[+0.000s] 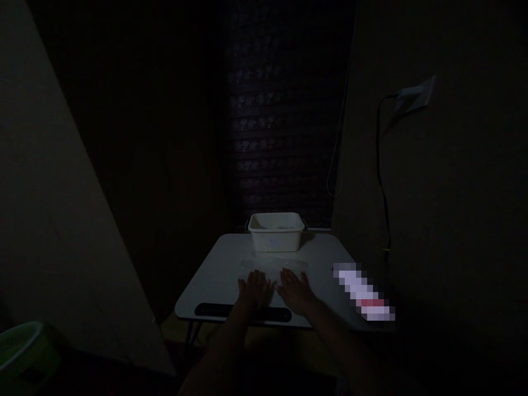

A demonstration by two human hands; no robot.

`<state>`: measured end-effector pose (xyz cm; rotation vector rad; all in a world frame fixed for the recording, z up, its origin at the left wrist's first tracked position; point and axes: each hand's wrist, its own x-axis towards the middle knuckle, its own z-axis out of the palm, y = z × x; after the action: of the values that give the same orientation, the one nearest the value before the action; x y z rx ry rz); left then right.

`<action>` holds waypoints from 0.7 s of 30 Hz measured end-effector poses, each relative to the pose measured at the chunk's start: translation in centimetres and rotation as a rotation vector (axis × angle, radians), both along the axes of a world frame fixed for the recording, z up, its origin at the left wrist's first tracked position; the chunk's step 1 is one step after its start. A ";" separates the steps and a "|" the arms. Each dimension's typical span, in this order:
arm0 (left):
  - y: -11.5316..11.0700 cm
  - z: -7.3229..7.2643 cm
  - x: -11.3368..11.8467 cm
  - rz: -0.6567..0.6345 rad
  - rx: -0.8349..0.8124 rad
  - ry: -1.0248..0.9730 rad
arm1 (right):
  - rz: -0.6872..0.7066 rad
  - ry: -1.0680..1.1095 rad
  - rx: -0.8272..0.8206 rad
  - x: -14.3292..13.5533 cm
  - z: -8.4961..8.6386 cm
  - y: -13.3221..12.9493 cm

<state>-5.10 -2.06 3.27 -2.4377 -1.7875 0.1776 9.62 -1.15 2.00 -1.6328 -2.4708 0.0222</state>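
Observation:
A clear plastic sheet or bag (pixel 274 264) lies flat on the white folding table (pixel 214 269); the dim light hides which of the two it is. On its near left part rests my left hand (pixel 254 289), palm down with the fingers stretched out. My right hand (pixel 293 287) lies palm down on its near right part, fingers spread. Neither hand grips anything that shows. Just beyond the plastic stands a white plastic tub (pixel 275 239) with dark handles; something pale inside it is too dim to name.
A blurred-out bright, screen-like object (pixel 363 291) lies at the table's right edge. A black slot (pixel 206 309) runs along the near edge. On the right wall a cable (pixel 378 143) hangs from a socket (pixel 416 94). A green basket (pixel 25 346) stands at lower left.

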 end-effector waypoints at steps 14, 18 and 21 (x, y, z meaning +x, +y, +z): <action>-0.2 -0.5 -2.2 0.115 0.014 0.006 | -0.120 -0.086 -0.084 5.1 -1.0 0.1; -0.8 0.5 -1.9 0.108 0.052 0.020 | -0.152 -0.076 -0.025 4.7 -0.7 0.5; -1.3 1.8 -0.8 0.098 0.016 0.029 | -0.114 -0.050 0.023 3.2 -0.2 0.4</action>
<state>-5.90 -3.39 5.04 -2.3263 -1.8898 0.2047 12.77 -0.79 1.78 -1.7823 -2.3996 -0.0627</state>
